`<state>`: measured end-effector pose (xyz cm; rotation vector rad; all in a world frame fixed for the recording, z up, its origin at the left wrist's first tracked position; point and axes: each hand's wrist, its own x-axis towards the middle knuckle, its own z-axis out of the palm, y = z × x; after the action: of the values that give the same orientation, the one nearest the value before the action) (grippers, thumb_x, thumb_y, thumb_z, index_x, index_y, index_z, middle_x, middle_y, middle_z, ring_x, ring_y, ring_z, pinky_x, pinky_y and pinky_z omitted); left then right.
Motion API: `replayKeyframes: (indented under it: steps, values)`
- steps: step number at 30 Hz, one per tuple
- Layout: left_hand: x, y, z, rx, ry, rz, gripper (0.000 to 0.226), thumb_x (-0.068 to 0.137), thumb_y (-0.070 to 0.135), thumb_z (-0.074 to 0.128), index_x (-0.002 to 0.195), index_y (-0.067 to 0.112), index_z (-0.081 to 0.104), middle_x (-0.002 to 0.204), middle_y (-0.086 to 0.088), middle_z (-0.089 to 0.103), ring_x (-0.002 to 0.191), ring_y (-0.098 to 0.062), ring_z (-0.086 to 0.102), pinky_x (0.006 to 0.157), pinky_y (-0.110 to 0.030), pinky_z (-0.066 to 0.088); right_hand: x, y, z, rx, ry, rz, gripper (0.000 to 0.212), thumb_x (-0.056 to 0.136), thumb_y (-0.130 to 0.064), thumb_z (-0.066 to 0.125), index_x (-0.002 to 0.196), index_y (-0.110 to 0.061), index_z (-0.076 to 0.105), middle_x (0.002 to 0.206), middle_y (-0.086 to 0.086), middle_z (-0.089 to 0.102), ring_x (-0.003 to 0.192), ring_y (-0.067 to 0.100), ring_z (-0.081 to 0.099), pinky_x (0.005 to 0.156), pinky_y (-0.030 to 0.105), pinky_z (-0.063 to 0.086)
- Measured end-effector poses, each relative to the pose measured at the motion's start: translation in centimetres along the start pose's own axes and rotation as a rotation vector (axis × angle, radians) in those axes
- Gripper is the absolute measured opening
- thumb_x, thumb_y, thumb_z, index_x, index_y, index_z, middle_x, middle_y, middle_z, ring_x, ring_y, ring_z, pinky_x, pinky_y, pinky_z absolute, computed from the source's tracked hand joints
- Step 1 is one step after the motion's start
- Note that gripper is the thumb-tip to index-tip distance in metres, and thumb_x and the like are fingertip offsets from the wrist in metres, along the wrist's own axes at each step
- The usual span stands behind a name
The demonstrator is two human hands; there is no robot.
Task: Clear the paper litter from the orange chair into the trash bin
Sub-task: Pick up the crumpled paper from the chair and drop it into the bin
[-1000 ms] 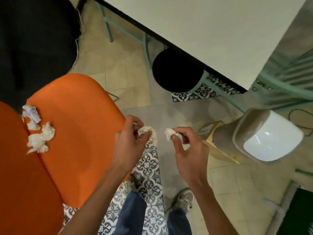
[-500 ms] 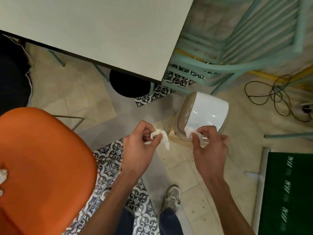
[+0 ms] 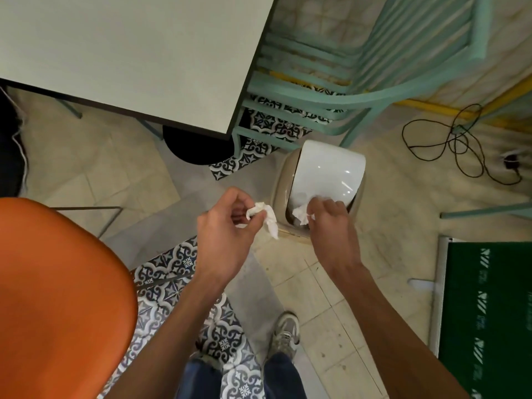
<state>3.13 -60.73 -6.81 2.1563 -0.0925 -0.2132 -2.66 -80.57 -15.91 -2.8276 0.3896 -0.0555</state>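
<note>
The orange chair (image 3: pixel 57 298) fills the lower left; its visible seat shows no paper. A beige trash bin (image 3: pixel 280 180) with a white swing lid (image 3: pixel 325 171) stands on the floor right of centre. My left hand (image 3: pixel 227 226) pinches a crumpled white paper (image 3: pixel 263 216) just left of the bin. Over the near edge of the swing lid, my right hand (image 3: pixel 331 223) grips a second white paper wad (image 3: pixel 300 213) at the bin's opening.
A pale table (image 3: pixel 129 53) juts out above the bin, with a teal slatted chair (image 3: pixel 359 82) behind it. A black cable (image 3: pixel 449 139) loops on the floor at right. A green mat (image 3: pixel 486 312) lies at lower right. My shoe (image 3: pixel 285 335) stands below the bin.
The view has swung right, so the chair's paper scraps are out of sight. Both hands carried their paper wads toward the bin; the right one now reaches the lid's opening.
</note>
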Motion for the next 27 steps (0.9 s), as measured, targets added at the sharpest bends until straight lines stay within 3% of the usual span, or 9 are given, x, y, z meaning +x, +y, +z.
replayKeyframes:
  steps: [3,5,8,13,17,19,23,25,27]
  values:
    - [0.4,-0.3,0.4,0.031,-0.011,0.003,0.024,0.086,0.02,0.088,0.091,0.022,0.064,0.085,0.015,0.073,0.085,0.001,0.071,0.073,-0.011,0.056,0.8,0.0,0.6,-0.005,-0.016,-0.004,0.038,0.075,0.009,0.082,0.107,-0.003,0.068,0.105,0.016,0.07,0.093,0.036,0.063,0.061,0.036,0.049]
    - [0.7,-0.5,0.7,0.056,-0.013,0.0,0.024,0.085,0.021,0.088,0.09,0.023,0.064,0.084,0.017,0.072,0.086,0.003,0.07,0.072,-0.011,0.055,1.3,-0.1,0.5,0.073,-0.06,0.029,0.033,0.083,0.0,0.08,0.115,-0.006,0.072,0.118,0.014,0.071,0.105,0.036,0.065,0.075,0.041,0.058]
    - [1.2,-0.9,1.5,0.074,-0.024,-0.012,0.025,0.084,0.021,0.089,0.088,0.022,0.064,0.082,0.015,0.072,0.085,0.002,0.07,0.072,-0.013,0.057,1.5,-0.2,-0.2,0.243,-0.078,0.082,0.024,0.097,-0.01,0.071,0.121,-0.012,0.074,0.126,0.009,0.071,0.114,0.031,0.065,0.092,0.041,0.058]
    - [2.3,-0.6,3.7,0.044,-0.074,-0.012,0.024,0.085,0.018,0.088,0.087,0.02,0.065,0.08,0.014,0.072,0.082,0.004,0.07,0.071,-0.008,0.053,1.1,-0.2,-2.3,0.757,-0.06,0.209,0.015,0.104,-0.024,0.069,0.115,-0.019,0.078,0.108,-0.013,0.08,0.099,0.0,0.074,0.09,0.023,0.061]
    - [3.4,0.0,6.4,0.019,-0.148,-0.022,0.017,0.088,0.02,0.085,0.088,0.024,0.069,0.083,0.015,0.074,0.088,0.003,0.07,0.079,-0.012,0.055,1.1,0.0,-3.1,1.05,-0.118,0.251,0.016,0.102,-0.025,0.074,0.117,-0.019,0.076,0.107,-0.012,0.08,0.103,0.008,0.076,0.087,0.028,0.062]
    - [3.7,0.1,7.3,0.017,-0.193,-0.033,0.013,0.09,0.022,0.084,0.091,0.028,0.072,0.086,0.015,0.076,0.091,0.0,0.071,0.083,-0.017,0.057,1.3,0.6,-3.3,1.057,-0.112,0.268,0.013,0.1,-0.018,0.077,0.112,-0.016,0.075,0.102,-0.014,0.08,0.098,0.006,0.076,0.081,0.021,0.06]
    - [3.9,0.3,7.8,0.014,-0.248,-0.018,0.01,0.093,0.024,0.081,0.102,0.025,0.078,0.092,0.016,0.076,0.089,0.005,0.071,0.078,-0.006,0.052,1.3,1.7,-3.5,0.898,-0.086,0.299,0.015,0.096,-0.008,0.078,0.103,-0.02,0.074,0.093,-0.019,0.078,0.09,-0.001,0.074,0.077,0.012,0.056]
    - [4.2,-0.3,7.8,0.078,-0.175,0.012,0.019,0.094,0.028,0.079,0.112,0.025,0.074,0.104,0.015,0.074,0.098,0.0,0.069,0.085,-0.017,0.057,1.2,2.1,-3.2,0.713,-0.042,0.252,0.014,0.098,-0.013,0.077,0.105,-0.024,0.072,0.096,-0.016,0.077,0.089,0.0,0.073,0.082,0.017,0.06]
    - [4.6,-0.8,7.9,0.146,-0.112,0.016,0.036,0.093,0.03,0.08,0.125,0.023,0.065,0.122,0.008,0.069,0.108,-0.011,0.066,0.092,-0.032,0.06,1.1,2.2,-2.8,0.518,-0.031,0.189,0.013,0.1,-0.019,0.073,0.108,-0.028,0.069,0.101,-0.01,0.076,0.089,0.008,0.072,0.081,0.03,0.063]
